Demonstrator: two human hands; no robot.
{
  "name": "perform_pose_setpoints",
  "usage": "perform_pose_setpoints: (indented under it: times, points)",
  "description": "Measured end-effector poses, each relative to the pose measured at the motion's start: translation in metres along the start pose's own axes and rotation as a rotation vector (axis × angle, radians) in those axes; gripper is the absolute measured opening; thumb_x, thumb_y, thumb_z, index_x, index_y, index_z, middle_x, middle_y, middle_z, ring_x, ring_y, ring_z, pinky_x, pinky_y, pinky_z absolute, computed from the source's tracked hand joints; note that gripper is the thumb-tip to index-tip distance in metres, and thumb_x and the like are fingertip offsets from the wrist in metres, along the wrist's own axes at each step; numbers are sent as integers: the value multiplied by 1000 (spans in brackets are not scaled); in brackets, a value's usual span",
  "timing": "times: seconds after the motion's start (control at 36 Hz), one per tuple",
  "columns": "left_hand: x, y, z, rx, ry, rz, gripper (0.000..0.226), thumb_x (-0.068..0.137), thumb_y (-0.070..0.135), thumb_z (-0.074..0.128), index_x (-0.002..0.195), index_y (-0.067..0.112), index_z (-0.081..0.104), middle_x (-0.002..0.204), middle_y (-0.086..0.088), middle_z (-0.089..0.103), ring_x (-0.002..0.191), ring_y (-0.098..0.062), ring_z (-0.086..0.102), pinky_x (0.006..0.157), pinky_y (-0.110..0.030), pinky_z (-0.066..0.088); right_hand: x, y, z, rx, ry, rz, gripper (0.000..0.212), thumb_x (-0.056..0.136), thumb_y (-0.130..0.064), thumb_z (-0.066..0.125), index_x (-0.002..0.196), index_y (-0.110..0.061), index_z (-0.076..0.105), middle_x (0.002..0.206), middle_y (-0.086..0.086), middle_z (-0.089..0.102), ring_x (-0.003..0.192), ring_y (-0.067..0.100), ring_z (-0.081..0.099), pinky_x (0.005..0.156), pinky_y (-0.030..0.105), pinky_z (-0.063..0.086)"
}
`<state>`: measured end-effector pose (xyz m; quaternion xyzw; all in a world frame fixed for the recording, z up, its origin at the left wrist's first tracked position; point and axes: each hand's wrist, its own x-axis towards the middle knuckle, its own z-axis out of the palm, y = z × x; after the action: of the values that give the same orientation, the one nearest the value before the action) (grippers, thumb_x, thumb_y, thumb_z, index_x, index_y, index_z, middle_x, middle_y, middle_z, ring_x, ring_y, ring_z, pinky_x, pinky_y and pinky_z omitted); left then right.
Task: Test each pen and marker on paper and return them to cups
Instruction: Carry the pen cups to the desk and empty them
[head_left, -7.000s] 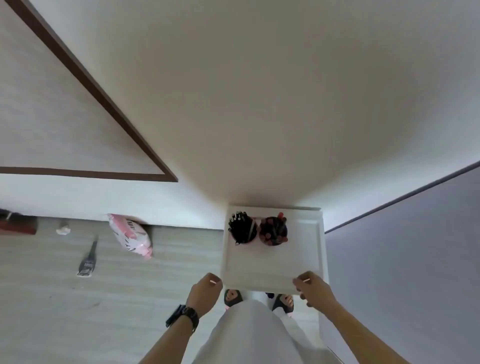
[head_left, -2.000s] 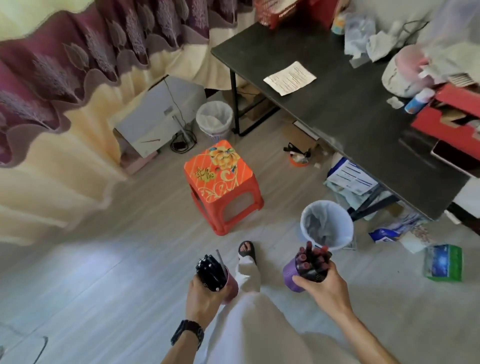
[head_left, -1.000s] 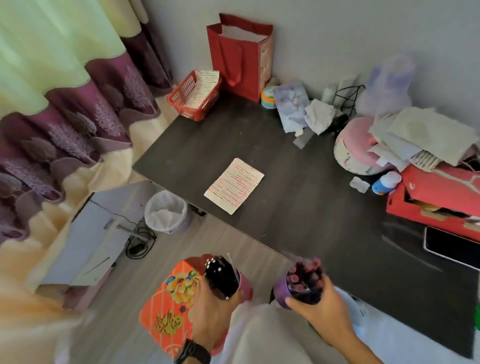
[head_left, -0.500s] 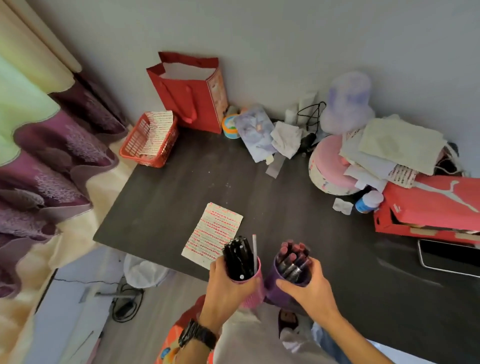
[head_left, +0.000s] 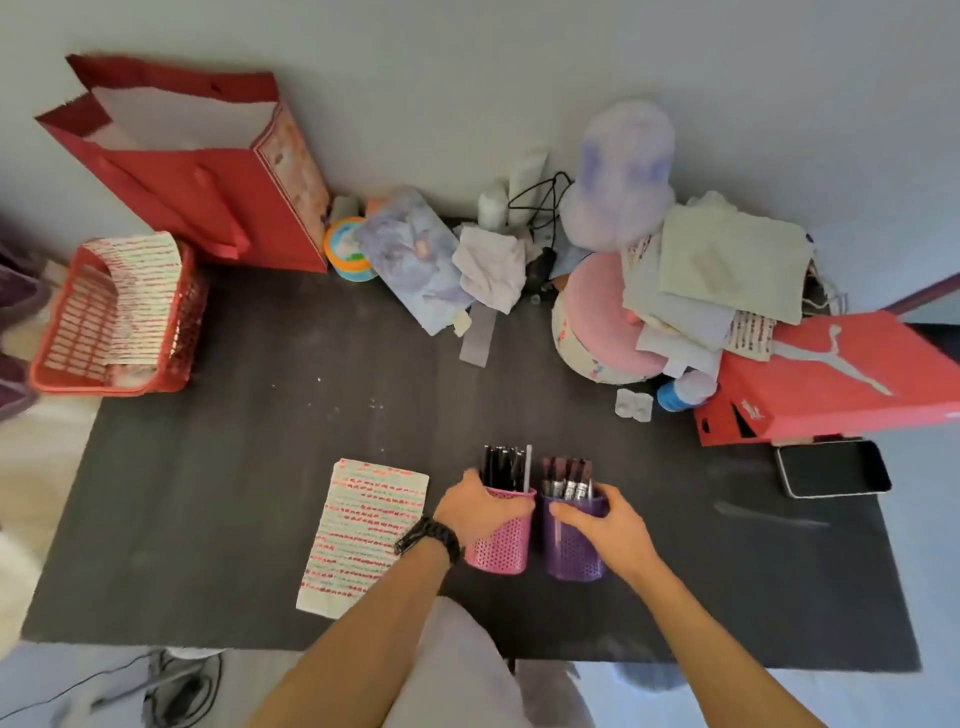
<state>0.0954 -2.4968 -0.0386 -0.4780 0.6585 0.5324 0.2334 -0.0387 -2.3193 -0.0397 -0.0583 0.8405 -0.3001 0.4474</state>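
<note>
A: Pens (head_left: 501, 465): whereabouts?

B: Packed upright in pink cup (head_left: 501, 540), near six o'clock on dark table (head_left: 260, 415). Mostly dark barrels, plus one white stick. Markers (head_left: 566, 475) bunched the same way in purple cup (head_left: 574, 551), just beside, at three o'clock of the pink one. Touching or a hair apart, cannot tell.

A: Hands?

B: Left hand (head_left: 475, 506) wrapped round pink cup near the rim. Right hand (head_left: 608, 525) curled round purple cup likewise. Seemingly both set down on the tabletop.

A: Paper (head_left: 363, 535)?

B: Lying flat at nine o'clock of the pink cup, close by. Covered in rows of red marks; printed or scribbled, too blurred to say.

A: Progress, then?

B: Barely begun, by the look of it. Nothing drawn out, no cap off, no tip on the sheet. Judging by such full cups: the whole lot left to test, then to drop back.

A: Next?

B: Probably let go of one cup, pick a single pen, try a stroke on a bare patch. Hard to find on that sheet.

A: Clutter?

B: Red basket (head_left: 111, 317) at ten o'clock, red bag (head_left: 208, 197) at eleven, red shoe box (head_left: 831, 379) at three. Well apart from the cups.
</note>
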Motion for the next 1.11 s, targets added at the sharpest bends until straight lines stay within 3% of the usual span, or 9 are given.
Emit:
perform_pose_setpoints:
  times: [0.11, 0.19, 0.25, 0.39, 0.56, 0.69, 0.86, 0.97, 1.11]
  points:
    - [12, 8, 3, -12, -31, -44, 109, 75, 75, 68, 154, 15, 22, 142, -9, 54, 124, -29, 57, 101, -41, 49, 10, -5, 4, 8, 62, 76, 83, 70, -65, 81, 129, -20, 43, 113, -2, 59, 95, 18, 62, 79, 30, 48]
    - [14, 13, 8, -52, -3, -73, 121, 77, 78, 63, 161, 15, 3, 149, -13, 47, 131, -34, 51, 105, -42, 45, 12, -8, 5, 11, 77, 123, 84, 73, -67, 78, 127, -17, 39, 113, 0, 54, 91, 18, 59, 70, 27, 47]
    - [12, 15, 10, -80, -11, -91, 117, 81, 76, 62, 160, 14, 3, 149, -14, 46, 131, -35, 51, 107, -47, 45, 11, -10, 5, 1, 60, 143, 80, 75, -69, 75, 127, -16, 43, 111, 1, 55, 87, 17, 59, 65, 25, 46]
    - [2, 11, 13, -122, -53, -111, 113, 81, 73, 64, 159, 14, 7, 144, -13, 49, 127, -34, 54, 106, -49, 47, 9, -6, 3, 3, 55, 149, 76, 78, -72, 69, 127, -15, 56, 113, 7, 66, 93, 23, 66, 71, 31, 49]
    - [-13, -2, 23, -121, -131, -143, 133, 72, 77, 71, 160, 15, -7, 146, -12, 49, 128, -33, 54, 109, -48, 45, -4, 2, -1, 17, 14, 161, 75, 80, -73, 65, 125, -14, 59, 111, 9, 68, 92, 22, 68, 75, 32, 53]
    - [-25, -20, 35, -89, -133, -169, 140, 61, 83, 69, 159, 12, -1, 146, -13, 48, 127, -33, 54, 106, -44, 46, -25, 23, 0, -46, -26, 182, 73, 81, -74, 65, 123, -15, 56, 111, 8, 67, 92, 22, 67, 73, 31, 53]
    - [-41, -42, 43, -142, -128, -159, 143, 42, 89, 70, 153, 14, 21, 131, -7, 57, 115, -27, 61, 104, -47, 49, -48, 57, 5, -9, -57, 195, 71, 82, -69, 67, 125, -16, 55, 115, 10, 67, 98, 27, 67, 90, 42, 57]
    - [-55, -56, 45, -189, -120, -142, 143, 45, 87, 72, 156, 15, 19, 132, -5, 57, 117, -25, 60, 105, -46, 49, -64, 69, 8, 9, -66, 159, 73, 82, -66, 69, 131, -15, 51, 116, 6, 62, 96, 22, 64, 70, 28, 51]
    - [-85, -69, 40, -355, 9, -78, 137, 49, 80, 80, 157, 19, 21, 130, -1, 59, 116, -20, 61, 105, -43, 50, -82, 79, 14, 78, -66, 130, 69, 78, -61, 77, 127, -21, 49, 119, 3, 63, 104, 23, 65, 95, 42, 54]
